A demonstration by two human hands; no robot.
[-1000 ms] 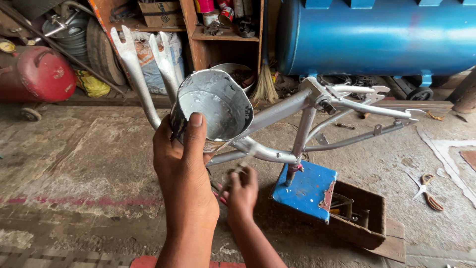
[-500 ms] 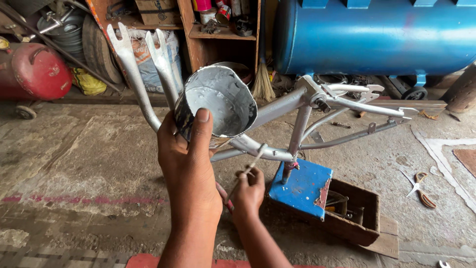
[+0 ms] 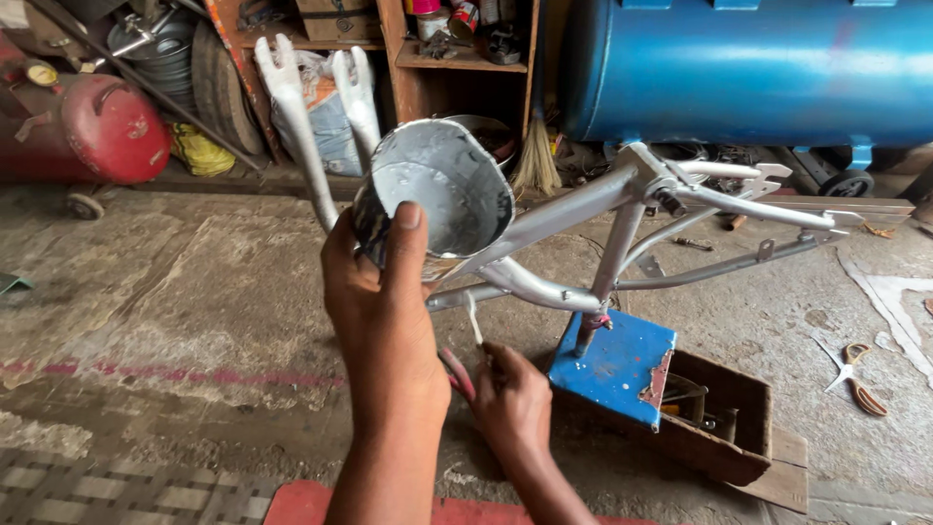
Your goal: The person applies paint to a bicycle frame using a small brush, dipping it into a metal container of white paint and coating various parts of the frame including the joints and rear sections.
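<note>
Fingers of the left hand [image 3: 384,311] wrap a tilted paint can [image 3: 437,194]. The right hand [image 3: 510,399] pinches a brush [image 3: 474,326] under the silver frame [image 3: 583,209].

On the wooden shelf [image 3: 457,58] ahead of me stand small cans [image 3: 465,17], red and white. Below, left of it, a white plastic bag [image 3: 326,117] leans. I see no signs or screens.

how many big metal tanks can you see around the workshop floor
2: a red tank on wheels at the far left, and a large blue tank lying across the top right behind the silver bicycle frame. Others may be out of view.
</note>
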